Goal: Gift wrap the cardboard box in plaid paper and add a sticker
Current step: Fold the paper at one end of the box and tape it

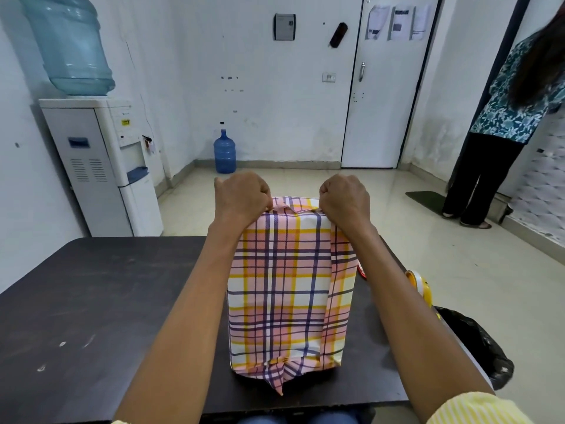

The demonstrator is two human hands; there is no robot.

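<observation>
box (284, 289): rectangular, crisp plaid paper | left hand (241, 194), right hand (344, 195): fists pinching far-end flap | table (91, 301): dark, scuffed

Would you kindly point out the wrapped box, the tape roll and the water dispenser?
wrapped box (290, 289): head view, plaid top face.
tape roll (419, 285): head view, yellow rim.
water dispenser (88, 179): head view, grey side panel.
</observation>
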